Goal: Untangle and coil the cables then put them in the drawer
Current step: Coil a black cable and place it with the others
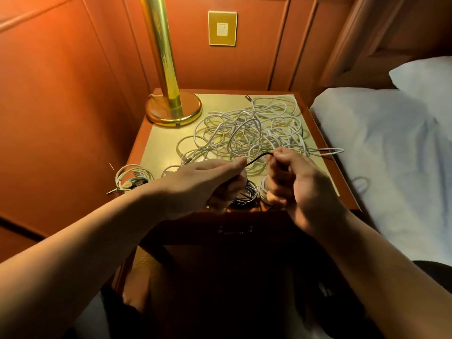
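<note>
Black cable (258, 157) stretched between left hand (208, 182) and right hand (291, 179), both grips pinched on it, above counter (156, 143) front edge. Thin, limp, light; best held near coil (245, 195). White tangle (254, 133) behind.

Cable inventory: one tangled pile of white cables (252, 133) (individual count indeterminable), two white coils (133, 177), one black cable (244, 194). Hands: two. Lamps: one lamp (168, 104).
</note>
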Demonstrator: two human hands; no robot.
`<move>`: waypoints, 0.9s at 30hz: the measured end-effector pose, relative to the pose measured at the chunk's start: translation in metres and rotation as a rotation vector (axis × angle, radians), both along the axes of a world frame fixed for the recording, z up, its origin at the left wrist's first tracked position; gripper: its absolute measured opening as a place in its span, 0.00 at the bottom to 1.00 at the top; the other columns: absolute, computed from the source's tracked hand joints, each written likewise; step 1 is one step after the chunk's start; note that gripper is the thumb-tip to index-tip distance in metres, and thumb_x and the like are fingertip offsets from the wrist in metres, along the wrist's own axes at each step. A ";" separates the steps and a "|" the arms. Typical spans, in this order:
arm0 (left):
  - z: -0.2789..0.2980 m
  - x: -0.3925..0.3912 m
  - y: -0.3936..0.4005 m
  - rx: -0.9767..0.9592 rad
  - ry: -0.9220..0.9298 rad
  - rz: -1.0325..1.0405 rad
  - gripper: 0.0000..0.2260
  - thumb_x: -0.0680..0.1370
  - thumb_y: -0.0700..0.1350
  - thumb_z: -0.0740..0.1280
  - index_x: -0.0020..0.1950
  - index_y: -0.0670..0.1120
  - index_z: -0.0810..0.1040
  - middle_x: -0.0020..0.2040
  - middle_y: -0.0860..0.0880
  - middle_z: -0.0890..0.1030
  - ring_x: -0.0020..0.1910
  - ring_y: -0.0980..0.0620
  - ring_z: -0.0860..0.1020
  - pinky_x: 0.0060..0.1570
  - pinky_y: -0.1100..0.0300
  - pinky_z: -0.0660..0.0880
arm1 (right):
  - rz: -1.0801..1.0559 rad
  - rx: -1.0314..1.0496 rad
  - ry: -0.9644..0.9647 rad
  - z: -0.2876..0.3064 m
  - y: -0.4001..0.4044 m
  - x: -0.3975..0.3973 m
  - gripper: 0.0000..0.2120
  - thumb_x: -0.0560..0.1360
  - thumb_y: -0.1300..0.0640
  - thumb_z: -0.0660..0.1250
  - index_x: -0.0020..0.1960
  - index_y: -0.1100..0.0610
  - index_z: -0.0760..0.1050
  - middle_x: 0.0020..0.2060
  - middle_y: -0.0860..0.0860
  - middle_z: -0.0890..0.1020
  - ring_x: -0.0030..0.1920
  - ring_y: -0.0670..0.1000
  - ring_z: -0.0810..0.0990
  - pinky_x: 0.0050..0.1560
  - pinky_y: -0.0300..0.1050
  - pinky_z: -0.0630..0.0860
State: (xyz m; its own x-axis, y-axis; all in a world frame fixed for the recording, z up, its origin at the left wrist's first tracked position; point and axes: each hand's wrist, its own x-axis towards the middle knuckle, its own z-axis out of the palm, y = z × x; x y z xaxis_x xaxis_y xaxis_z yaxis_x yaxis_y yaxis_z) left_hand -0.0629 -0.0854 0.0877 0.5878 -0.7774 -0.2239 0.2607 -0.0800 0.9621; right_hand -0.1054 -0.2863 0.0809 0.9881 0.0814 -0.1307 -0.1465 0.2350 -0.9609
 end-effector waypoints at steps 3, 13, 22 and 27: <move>0.005 -0.005 -0.007 -0.238 0.187 -0.069 0.20 0.86 0.53 0.53 0.36 0.46 0.62 0.31 0.49 0.59 0.29 0.51 0.56 0.31 0.57 0.59 | 0.075 -0.082 -0.015 0.001 0.006 0.005 0.15 0.88 0.56 0.52 0.44 0.57 0.69 0.27 0.46 0.62 0.25 0.45 0.59 0.23 0.38 0.58; 0.002 0.002 -0.013 -0.508 0.172 0.150 0.23 0.85 0.52 0.53 0.64 0.40 0.82 0.59 0.41 0.84 0.59 0.45 0.83 0.54 0.55 0.81 | 0.279 -0.276 -0.033 -0.008 0.025 0.002 0.24 0.85 0.46 0.58 0.31 0.50 0.68 0.24 0.46 0.64 0.24 0.46 0.60 0.26 0.41 0.57; 0.002 0.001 -0.015 -0.359 -0.137 0.406 0.18 0.85 0.48 0.54 0.71 0.45 0.74 0.69 0.46 0.80 0.70 0.49 0.77 0.70 0.56 0.73 | 0.243 -0.660 -0.223 -0.017 0.029 -0.015 0.19 0.86 0.47 0.54 0.43 0.57 0.73 0.34 0.48 0.73 0.35 0.49 0.70 0.40 0.61 0.70; 0.001 0.009 -0.011 -0.168 -0.464 0.399 0.20 0.85 0.46 0.56 0.77 0.43 0.66 0.74 0.46 0.74 0.73 0.53 0.73 0.72 0.59 0.68 | 0.285 -0.676 -0.300 -0.004 0.032 -0.023 0.17 0.85 0.48 0.56 0.42 0.53 0.74 0.35 0.52 0.77 0.37 0.56 0.73 0.41 0.62 0.71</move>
State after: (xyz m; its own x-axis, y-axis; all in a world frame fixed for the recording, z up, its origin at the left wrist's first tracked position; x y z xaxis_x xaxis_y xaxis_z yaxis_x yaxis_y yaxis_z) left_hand -0.0542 -0.0960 0.0891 0.8459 -0.4811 0.2300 -0.2083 0.0989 0.9730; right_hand -0.1287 -0.2547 0.0771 0.9421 0.3343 0.0268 0.1748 -0.4214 -0.8899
